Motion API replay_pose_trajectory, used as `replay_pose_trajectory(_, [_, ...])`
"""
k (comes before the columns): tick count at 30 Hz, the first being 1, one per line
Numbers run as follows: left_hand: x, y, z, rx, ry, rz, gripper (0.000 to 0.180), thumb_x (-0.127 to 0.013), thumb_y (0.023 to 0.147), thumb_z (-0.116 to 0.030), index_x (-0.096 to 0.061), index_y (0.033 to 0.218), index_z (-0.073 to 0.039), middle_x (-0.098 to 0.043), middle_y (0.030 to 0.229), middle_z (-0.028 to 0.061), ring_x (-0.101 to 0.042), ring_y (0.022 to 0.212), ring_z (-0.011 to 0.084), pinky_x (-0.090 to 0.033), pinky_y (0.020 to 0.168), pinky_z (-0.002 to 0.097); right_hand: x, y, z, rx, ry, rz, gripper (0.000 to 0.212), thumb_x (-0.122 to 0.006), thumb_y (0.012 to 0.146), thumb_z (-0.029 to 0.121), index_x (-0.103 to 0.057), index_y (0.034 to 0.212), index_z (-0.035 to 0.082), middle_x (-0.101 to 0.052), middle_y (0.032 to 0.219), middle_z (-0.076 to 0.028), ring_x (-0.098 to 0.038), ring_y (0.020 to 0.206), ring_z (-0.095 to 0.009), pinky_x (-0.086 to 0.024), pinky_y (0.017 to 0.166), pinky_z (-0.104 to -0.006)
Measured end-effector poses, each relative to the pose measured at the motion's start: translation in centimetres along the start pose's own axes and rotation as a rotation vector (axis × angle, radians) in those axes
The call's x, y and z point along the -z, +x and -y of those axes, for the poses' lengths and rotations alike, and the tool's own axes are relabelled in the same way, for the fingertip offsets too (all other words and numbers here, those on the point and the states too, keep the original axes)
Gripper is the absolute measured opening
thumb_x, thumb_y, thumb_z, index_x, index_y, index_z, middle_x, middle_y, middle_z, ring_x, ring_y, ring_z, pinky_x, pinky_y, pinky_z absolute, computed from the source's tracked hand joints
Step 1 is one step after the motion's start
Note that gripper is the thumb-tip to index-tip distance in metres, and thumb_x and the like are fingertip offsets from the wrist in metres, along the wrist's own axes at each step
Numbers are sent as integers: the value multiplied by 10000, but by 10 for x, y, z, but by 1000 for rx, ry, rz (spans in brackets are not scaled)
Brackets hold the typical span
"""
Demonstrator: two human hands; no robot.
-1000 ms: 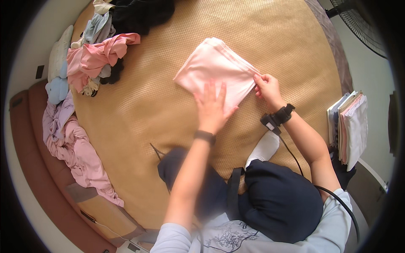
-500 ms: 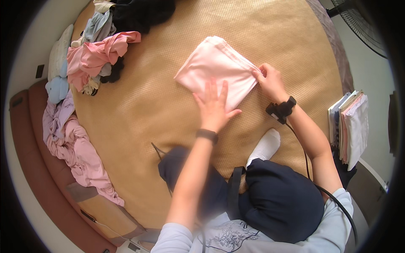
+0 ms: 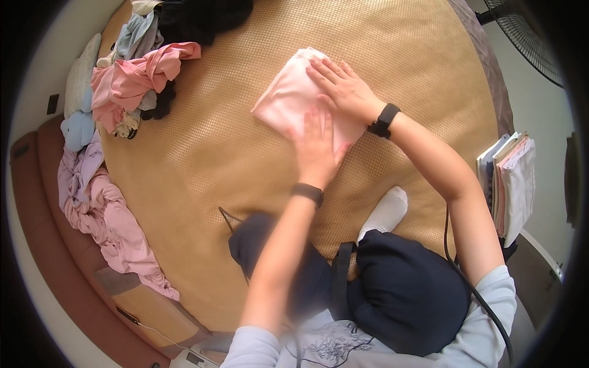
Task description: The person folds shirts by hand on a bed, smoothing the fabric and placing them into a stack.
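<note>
A pale pink folded cloth [image 3: 283, 92], perhaps a garment, lies flat on the tan woven mat [image 3: 202, 165] in front of me. My left hand [image 3: 316, 147] rests palm down on its near part, fingers spread. Across its right side lies my right hand [image 3: 346, 89], also flat, with fingers stretched toward the far edge. Neither hand grips anything. The cloth's right edge is mostly hidden under my right hand and wrist.
At the far left sits a heap of loose clothes, with a coral pink garment [image 3: 132, 83] on top. A crumpled pink cloth [image 3: 119, 227] lies along the left edge. Folded clothes [image 3: 515, 178] are stacked at the right edge. A black fan [image 3: 531, 37] stands far right.
My right hand has let go of the cloth's right corner and moved left and up, now flat on it. The right part of the cloth is folded or tucked in. My left hand stays on it.
</note>
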State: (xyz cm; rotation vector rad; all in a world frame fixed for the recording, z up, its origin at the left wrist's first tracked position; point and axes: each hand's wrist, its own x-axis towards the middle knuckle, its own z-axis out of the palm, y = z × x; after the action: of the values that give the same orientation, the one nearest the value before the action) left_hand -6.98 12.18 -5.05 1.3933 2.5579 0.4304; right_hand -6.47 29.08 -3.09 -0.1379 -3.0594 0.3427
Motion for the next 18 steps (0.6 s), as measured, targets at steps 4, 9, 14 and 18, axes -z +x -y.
replay_pose_trajectory(4, [-2,0,1,-35,-19,-77,766,-541,773,-449,-223,1358,-71,-125,1431,148,-99,1326,296,-45,983,623,-5,0,-9,-4,66,10,538,-371,891,311,-233,1354,77,-206,1414,-107,-163,1314,-261,-146,1063,-431])
replay_pose_trajectory(9, [15,8,5,120,39,-57,805,-493,772,-527,-187,1371,-86,-129,1428,156,-87,1329,292,-38,978,635,9,12,-4,-49,18,59,553,-376,888,337,-233,1351,71,-223,1408,-107,-193,1305,-259,-150,1061,-439])
replay_pose_trajectory(14, [31,26,33,369,18,-102,795,-490,780,-523,-163,1378,-114,-106,1430,164,-50,1330,308,-25,976,636,-2,34,-8,173,-49,-101,552,-395,877,393,-314,1316,68,-299,1378,-94,-265,1278,-238,-224,1026,-433])
replay_pose_trajectory(18, [36,29,39,355,-4,-40,787,-479,777,-547,-169,1378,-146,-88,1431,170,-2,1327,333,-21,976,635,-14,36,-15,168,-1,-111,537,-371,887,393,-331,1310,64,-321,1368,-95,-259,1281,-239,-177,1045,-418])
